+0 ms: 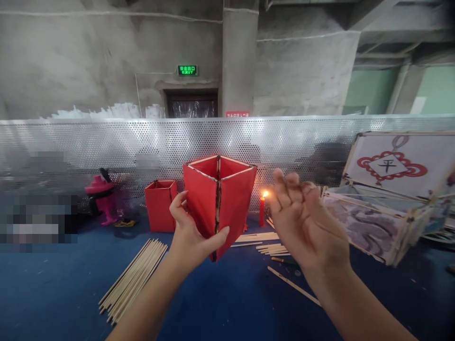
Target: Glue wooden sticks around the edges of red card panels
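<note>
Left hand (190, 239) pinches the box (235, 201); right hand (314, 227), loosely spread, empty, could burn by drifting into the flame (265, 194).

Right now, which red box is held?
The nearer red box, in the left hand; the other red box stands farther back on the blue table.

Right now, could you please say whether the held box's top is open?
Open: inner walls show, uncovered, at the top of the red box in the left hand.
</note>
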`<state>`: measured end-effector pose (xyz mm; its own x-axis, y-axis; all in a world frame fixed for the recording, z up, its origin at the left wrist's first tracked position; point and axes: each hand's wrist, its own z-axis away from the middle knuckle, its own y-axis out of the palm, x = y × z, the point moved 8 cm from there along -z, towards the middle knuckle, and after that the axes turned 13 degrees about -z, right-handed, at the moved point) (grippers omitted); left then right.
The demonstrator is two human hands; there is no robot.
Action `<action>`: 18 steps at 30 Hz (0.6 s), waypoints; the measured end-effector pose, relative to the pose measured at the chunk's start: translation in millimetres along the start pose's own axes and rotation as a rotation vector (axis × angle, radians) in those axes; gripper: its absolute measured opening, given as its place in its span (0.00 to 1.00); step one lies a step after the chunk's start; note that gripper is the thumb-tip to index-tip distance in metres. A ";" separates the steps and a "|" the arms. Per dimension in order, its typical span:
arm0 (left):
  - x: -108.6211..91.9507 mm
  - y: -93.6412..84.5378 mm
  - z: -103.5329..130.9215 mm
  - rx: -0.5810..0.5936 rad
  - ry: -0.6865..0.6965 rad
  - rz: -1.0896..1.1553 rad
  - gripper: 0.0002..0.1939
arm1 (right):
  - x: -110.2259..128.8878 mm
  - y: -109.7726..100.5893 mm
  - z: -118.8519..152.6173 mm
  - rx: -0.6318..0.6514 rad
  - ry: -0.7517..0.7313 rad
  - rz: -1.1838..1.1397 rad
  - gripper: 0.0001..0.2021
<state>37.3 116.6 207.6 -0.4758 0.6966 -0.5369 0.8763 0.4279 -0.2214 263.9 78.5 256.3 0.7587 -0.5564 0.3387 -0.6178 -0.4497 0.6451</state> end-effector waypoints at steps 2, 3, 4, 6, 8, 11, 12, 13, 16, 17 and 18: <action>-0.6 0.4 0.1 0.007 0.022 -0.019 0.50 | -1.3 0.8 -1.1 0.020 0.055 0.059 0.10; -1.4 0.2 -0.3 0.009 0.036 -0.025 0.50 | -2.8 -0.4 -1.3 0.031 0.072 0.128 0.11; -2.3 -0.3 -0.9 0.010 0.051 -0.029 0.50 | -4.8 -3.0 -1.5 0.040 0.086 0.223 0.12; -4.0 -2.4 -2.8 0.003 0.077 -0.023 0.49 | -9.0 -10.1 -2.6 0.068 0.103 0.464 0.12; -5.1 -5.0 -5.1 -0.004 0.095 -0.008 0.49 | -11.3 -15.1 -4.8 0.134 0.089 0.746 0.11; -6.8 -7.6 -8.2 0.007 0.116 0.009 0.49 | -11.0 -18.9 -9.5 0.259 0.025 1.243 0.22; -7.6 -8.2 -9.0 0.015 0.123 0.015 0.50 | -12.6 -23.0 -11.2 0.286 0.044 1.428 0.24; -8.3 -8.8 -9.7 0.024 0.130 0.021 0.50 | -14.9 -29.6 -12.7 0.305 0.097 1.594 0.21; -9.6 -14.2 -12.2 0.012 0.136 0.054 0.51 | -23.6 -54.8 -11.6 0.356 0.358 1.844 0.03; -9.6 -16.8 -13.4 0.001 0.130 0.069 0.51 | -27.4 -60.3 -9.1 0.391 0.432 1.838 0.05; -9.8 -19.8 -14.7 -0.013 0.122 0.082 0.51 | -31.9 -63.4 -5.5 0.437 0.494 1.807 0.09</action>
<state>23.5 109.8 229.1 -0.4089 0.7941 -0.4497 0.9120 0.3733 -0.1700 280.0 128.6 208.3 -0.8118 -0.3106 0.4944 -0.5620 0.1862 -0.8059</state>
